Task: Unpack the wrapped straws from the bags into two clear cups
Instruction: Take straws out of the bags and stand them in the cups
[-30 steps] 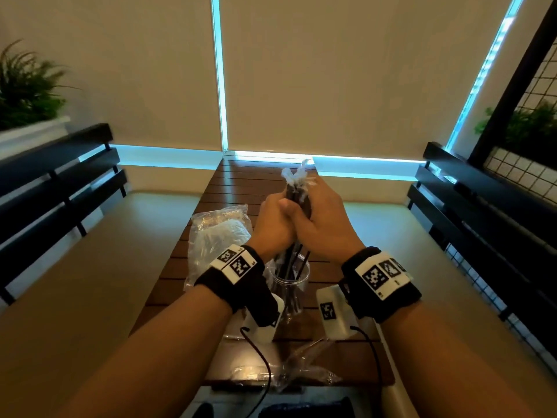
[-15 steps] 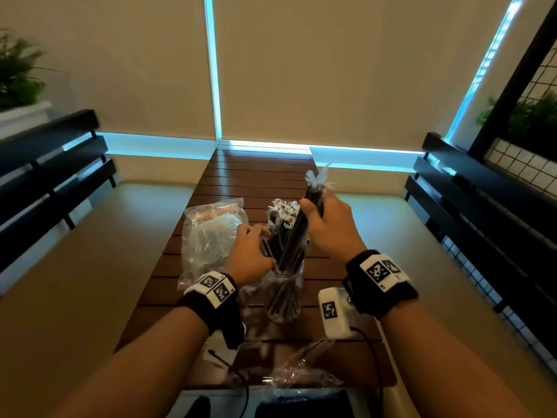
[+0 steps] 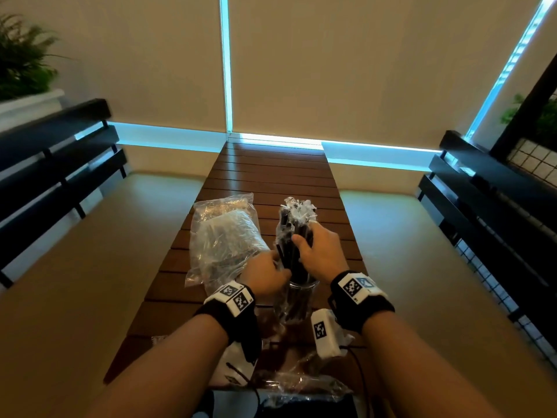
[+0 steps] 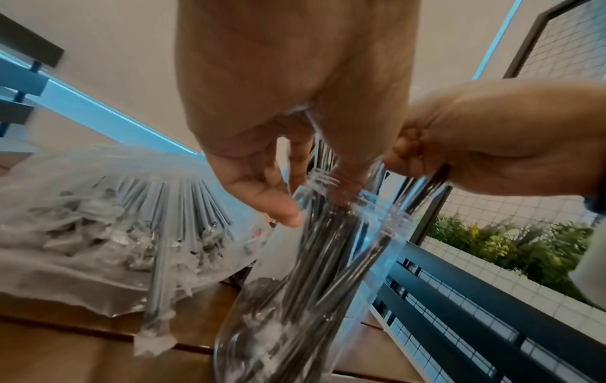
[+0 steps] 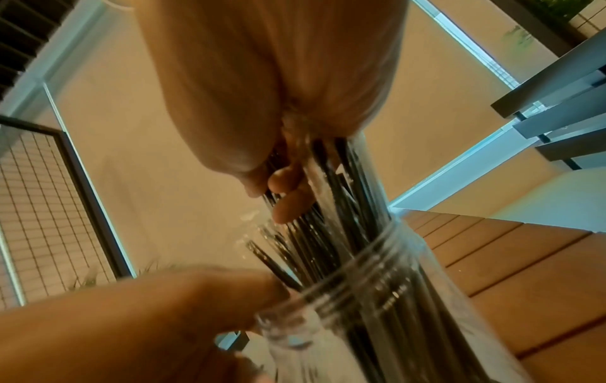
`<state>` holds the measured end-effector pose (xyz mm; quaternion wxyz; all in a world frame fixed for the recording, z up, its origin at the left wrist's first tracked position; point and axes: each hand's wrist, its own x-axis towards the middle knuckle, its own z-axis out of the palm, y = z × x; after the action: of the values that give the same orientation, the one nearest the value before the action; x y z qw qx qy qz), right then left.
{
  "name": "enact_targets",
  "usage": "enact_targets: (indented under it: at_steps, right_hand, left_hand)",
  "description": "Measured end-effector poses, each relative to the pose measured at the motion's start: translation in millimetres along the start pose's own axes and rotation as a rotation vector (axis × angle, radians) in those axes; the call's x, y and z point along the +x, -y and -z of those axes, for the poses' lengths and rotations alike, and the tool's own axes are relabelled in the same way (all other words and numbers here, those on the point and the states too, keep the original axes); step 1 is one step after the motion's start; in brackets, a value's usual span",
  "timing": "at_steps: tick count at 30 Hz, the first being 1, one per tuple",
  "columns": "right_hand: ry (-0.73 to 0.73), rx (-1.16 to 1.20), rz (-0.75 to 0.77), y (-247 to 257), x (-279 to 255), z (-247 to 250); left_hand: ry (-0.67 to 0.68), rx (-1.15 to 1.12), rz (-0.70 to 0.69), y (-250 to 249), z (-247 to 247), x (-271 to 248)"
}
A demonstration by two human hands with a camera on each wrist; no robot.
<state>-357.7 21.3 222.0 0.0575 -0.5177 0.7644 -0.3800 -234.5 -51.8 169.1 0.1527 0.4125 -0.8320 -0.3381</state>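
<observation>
At the frame centre, the right hand is gripping one bundle of wrapped black straws standing in one clear cup, while the left hand is pinching some straws beside one full bag.

Cafe or restaurant seating booth, judged from fixtures. A narrow slatted wooden table is set between two cushioned beige bench seats, each backed by black slatted rails. Windows behind are covered by beige roller blinds, with daylight seen at the edges. Potted greenery is placed on a white ledge at left; more plants are seen behind a black-framed wire grid panel at right. Bulk stock is laid on the table: a clear bag of wrapped straws.
</observation>
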Motion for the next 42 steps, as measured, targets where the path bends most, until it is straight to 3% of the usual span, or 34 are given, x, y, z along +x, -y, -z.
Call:
enact_targets:
  at_steps: [4,7,11,14,18,21,25,27,29,31,34,38,42]
  right_hand:
    - [0.126,-0.140,-0.042,-10.2,-1.5,-11.8]
    - [0.094,-0.084,-0.041,-6.4,-2.3,-10.1]
    - [-0.048,0.037,0.121,9.3,-4.7,-1.2]
    - [-0.002,-0.075,0.215,6.6,-4.9,-5.7]
    - [0.113,-0.188,0.220,-3.0,-8.3,-11.4]
    - [0.007,-0.200,0.195,1.3,-8.9,-7.7]
    - [-0.247,-0.309,0.242,23.8,-3.4,2.1]
    - [-0.289,-0.264,0.328,37.3,-0.3,2.4]
    - [-0.178,-0.231,0.447,51.1,1.8,-3.0]
    - [0.082,-0.296,0.522,63.7,1.0,-13.9]
    - [0.456,-0.523,0.461,73.5,-2.5,-37.6]
    - [0.669,-0.651,0.402,69.0,-9.6,-76.2]
    - [0.659,-0.674,0.266,54.4,-7.4,-114.2]
  left_hand:
    - [-0.079,0.036,0.019,-2.3,-7.7,-1.6]
    - [-0.080,0.007,0.029,-4.2,-10.2,-2.5]
    - [-0.093,-0.017,0.027,-1.7,-12.0,-2.0]
    - [-0.075,-0.019,0.036,0.3,-14.1,-1.7]
    - [-0.048,-0.007,0.040,0.3,-11.6,-1.8]
    - [-0.035,-0.052,0.042,0.0,-6.0,-5.8]
    - [0.139,-0.294,0.095,3.4,16.5,-12.7]
    - [0.112,-0.125,0.070,13.0,33.2,-9.8]
    - [0.012,0.224,0.037,25.5,50.2,-7.2]
    - [-0.024,0.479,0.059,43.7,57.2,-4.9]
    - [0.011,0.627,0.130,72.0,56.1,-4.8]
    - [-0.010,0.567,0.171,88.4,54.6,-2.9]
    - [-0.072,0.295,0.140,84.8,70.3,4.3]
